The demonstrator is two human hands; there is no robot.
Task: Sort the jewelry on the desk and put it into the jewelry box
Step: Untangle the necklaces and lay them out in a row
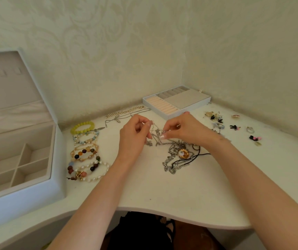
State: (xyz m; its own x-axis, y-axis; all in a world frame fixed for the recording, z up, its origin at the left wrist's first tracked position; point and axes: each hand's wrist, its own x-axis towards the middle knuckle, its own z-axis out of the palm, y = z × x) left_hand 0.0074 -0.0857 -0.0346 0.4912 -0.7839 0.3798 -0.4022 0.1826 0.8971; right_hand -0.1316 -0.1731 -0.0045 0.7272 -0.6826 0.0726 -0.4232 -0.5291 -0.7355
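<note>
Left hand [135, 136] and right hand [182, 129] both pinch silver chain [156, 131], just above necklace tangle [178, 156].

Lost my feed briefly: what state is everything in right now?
jewelry box: lid open, visible compartments empty
tray: out on the desk, looks empty
silver chain: lifted, pinched between both hands
left hand: pinching the chain
right hand: pinching the chain
chain pile: tangled, lying loose
bracelets: laid in a column, unboxed
earrings: scattered, unboxed
</note>
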